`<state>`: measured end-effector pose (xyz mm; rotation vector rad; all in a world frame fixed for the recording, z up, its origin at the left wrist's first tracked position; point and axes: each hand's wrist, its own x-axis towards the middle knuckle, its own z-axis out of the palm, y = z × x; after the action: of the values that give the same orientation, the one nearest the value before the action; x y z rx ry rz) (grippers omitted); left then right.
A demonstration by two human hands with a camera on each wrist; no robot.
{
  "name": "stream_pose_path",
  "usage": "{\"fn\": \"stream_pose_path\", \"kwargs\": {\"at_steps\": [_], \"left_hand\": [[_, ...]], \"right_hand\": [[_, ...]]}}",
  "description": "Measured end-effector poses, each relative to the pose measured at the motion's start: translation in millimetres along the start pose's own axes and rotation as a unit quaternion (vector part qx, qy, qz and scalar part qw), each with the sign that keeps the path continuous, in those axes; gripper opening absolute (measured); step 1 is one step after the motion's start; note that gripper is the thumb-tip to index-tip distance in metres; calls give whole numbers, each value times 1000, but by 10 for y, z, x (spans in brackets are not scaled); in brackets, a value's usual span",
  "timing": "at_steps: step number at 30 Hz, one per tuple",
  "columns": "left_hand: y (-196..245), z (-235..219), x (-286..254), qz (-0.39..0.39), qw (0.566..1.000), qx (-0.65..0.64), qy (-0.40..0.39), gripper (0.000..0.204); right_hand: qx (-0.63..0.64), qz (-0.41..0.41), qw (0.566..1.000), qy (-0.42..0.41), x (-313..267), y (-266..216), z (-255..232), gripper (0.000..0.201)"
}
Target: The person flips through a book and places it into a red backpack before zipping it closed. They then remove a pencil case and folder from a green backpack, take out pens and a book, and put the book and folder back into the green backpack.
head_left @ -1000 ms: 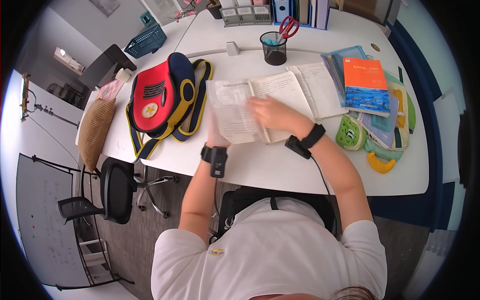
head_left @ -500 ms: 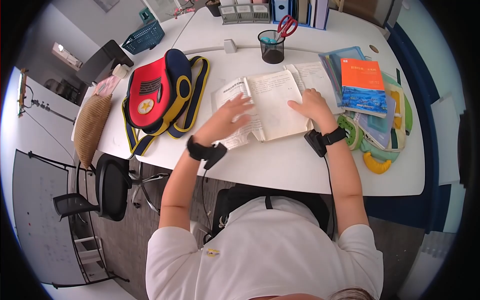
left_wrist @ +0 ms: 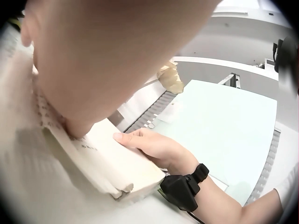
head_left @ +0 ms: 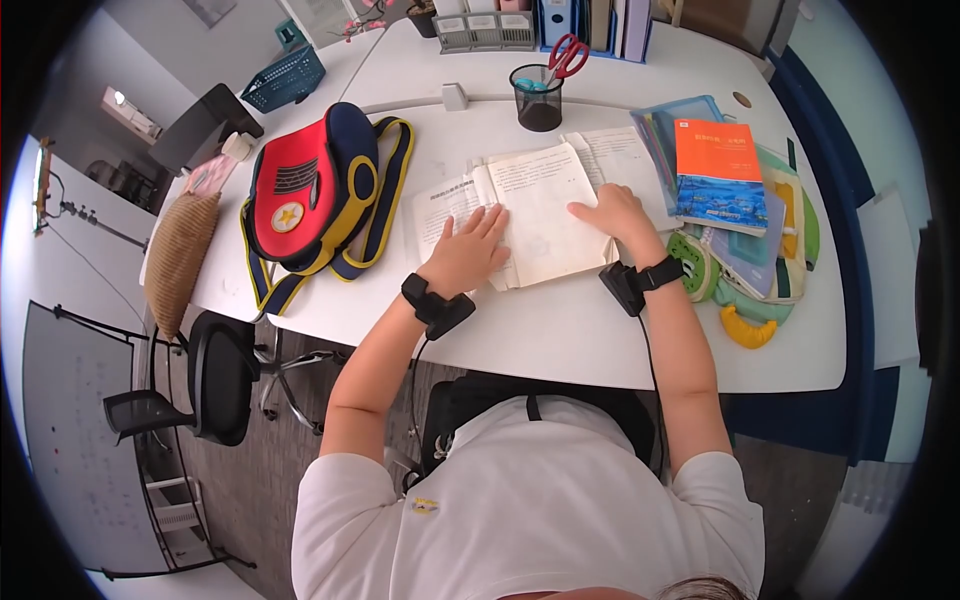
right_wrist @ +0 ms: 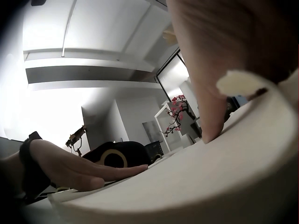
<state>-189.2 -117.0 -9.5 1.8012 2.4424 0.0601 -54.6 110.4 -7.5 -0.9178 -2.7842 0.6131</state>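
A worn book (head_left: 545, 215) with printed text lies open on the white desk in the head view. My left hand (head_left: 468, 245) rests flat on its left page, fingers straight and spread a little, near the fold. My right hand (head_left: 615, 215) lies over the book's right edge, thumb stretched onto the page; in the left wrist view that thumb rests on the paper. Curled page corners (left_wrist: 122, 189) show at the book's lower edge in the left wrist view. More printed pages (head_left: 630, 160) lie to the right, partly under the right hand.
A red and navy backpack (head_left: 300, 195) stands on the left. On the right, an orange and blue book (head_left: 720, 175) lies on folders and a pale green bag (head_left: 790, 290) with a green pouch (head_left: 693, 262). Behind stands a mesh pen cup (head_left: 537, 105) with red scissors (head_left: 568, 58).
A page held up between both hands now lies flat. The left hand has come from under the left side onto the page, and the right hand has moved right to the book's edge.
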Motion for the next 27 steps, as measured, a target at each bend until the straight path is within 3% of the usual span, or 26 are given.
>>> {"fn": "stream_pose_path", "kwargs": {"at_steps": [1, 4, 5, 7, 8, 9, 10, 11, 14, 15, 16, 18, 22, 24, 27], "left_hand": [[1, 4, -3, 0, 1000, 1, -4, 57], [1, -14, 10, -3, 1000, 7, -28, 56], [3, -29, 27, -4, 999, 9, -39, 56], [-19, -129, 172, -5, 996, 15, -87, 55], [-28, -161, 215, -5, 994, 19, -111, 55], [-49, -137, 207, -3, 980, -194, -46, 55], [-81, -93, 190, -1, 917, -397, 20, 55], [-101, -57, 175, 2, 809, -581, 86, 56], [242, -458, 18, -27, 586, -805, 95, 58], [199, -474, 6, -48, 541, -835, 83, 51], [172, -499, -25, -58, 561, -822, 84, 49], [143, -579, -103, -78, 598, -793, 85, 46], [-1, -517, -187, -94, 580, -802, 104, 44], [-11, -533, -281, -112, 573, -803, 122, 45], [-218, -389, -366, -77, 612, -771, 160, 55]], "right_hand": [[6, -20, 999, 28, 19, 30, 32, 44], [250, -108, 962, 20, 42, 1, -83, 40], [382, -91, 920, -10, 11, -79, -90, 38], [620, -52, 780, -66, -93, -371, -44, 36], [617, -85, 774, -113, -131, -456, -3, 46], [603, -133, 780, -99, -225, -609, -5, 52], [588, -181, 784, -85, -297, -746, -15, 58], [570, -197, 792, -97, -288, -799, 28, 63], [502, -221, 829, -114, -270, -913, 212, 75], [472, -211, 849, -107, -300, -968, 262, 77], [441, -202, 869, -100, -309, -1011, 312, 78], [463, -217, 856, -73, -280, -1066, 460, 81], [533, -188, 824, -42, -344, -1121, 480, 88], [496, -174, 851, -15, -351, -1086, 473, 88], [457, -140, 879, 2, -375, -1020, 399, 86]]}}
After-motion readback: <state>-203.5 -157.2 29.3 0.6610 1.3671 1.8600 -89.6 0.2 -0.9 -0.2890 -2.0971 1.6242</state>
